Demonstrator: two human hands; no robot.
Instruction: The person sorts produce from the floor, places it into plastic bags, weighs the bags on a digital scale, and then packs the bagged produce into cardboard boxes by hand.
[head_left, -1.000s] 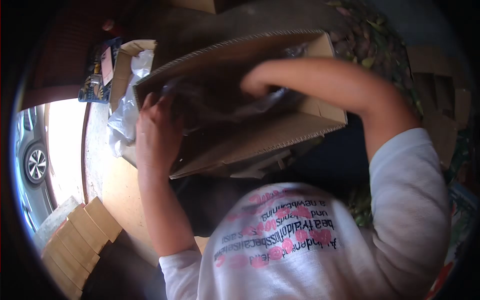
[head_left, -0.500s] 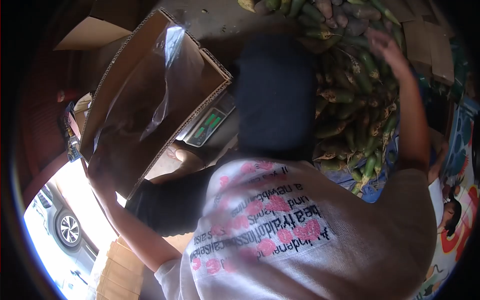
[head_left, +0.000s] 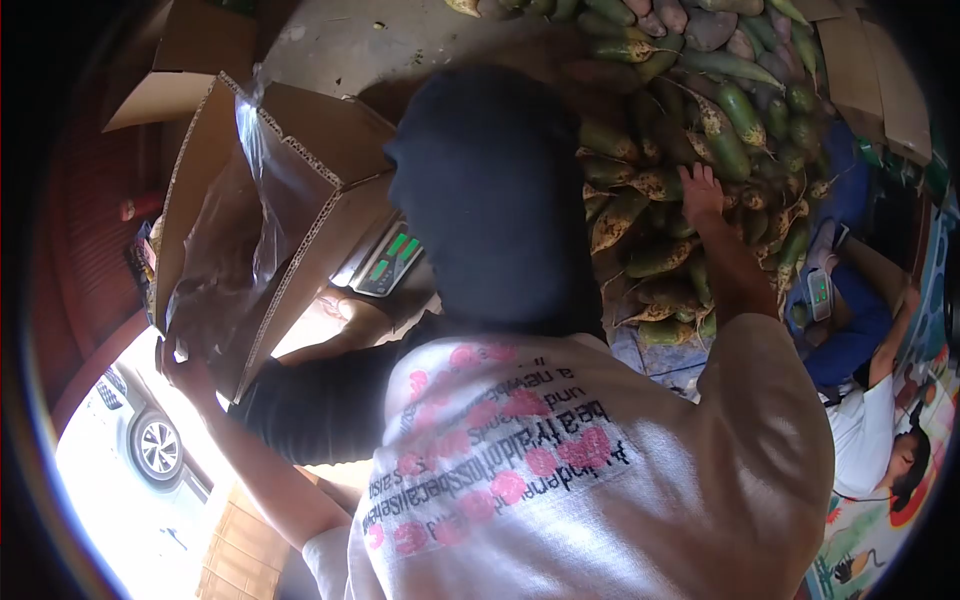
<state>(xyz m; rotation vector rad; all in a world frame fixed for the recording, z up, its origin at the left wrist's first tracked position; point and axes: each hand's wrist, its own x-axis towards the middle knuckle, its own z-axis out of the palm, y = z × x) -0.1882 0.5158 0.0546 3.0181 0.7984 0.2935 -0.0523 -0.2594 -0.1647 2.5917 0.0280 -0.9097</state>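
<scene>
The cardboard box, lined with a clear plastic bag, is tilted on its side at the upper left of the frame, and the left hand is closed around its lower corner at the left edge. The right hand lies open, fingers spread, on the pile of green and yellow fruit at the upper right, gripping nothing. Just below the box sits a scale with green digits, and beside it another person's hand comes out of a black sleeve; a car shows at the lower left.
</scene>
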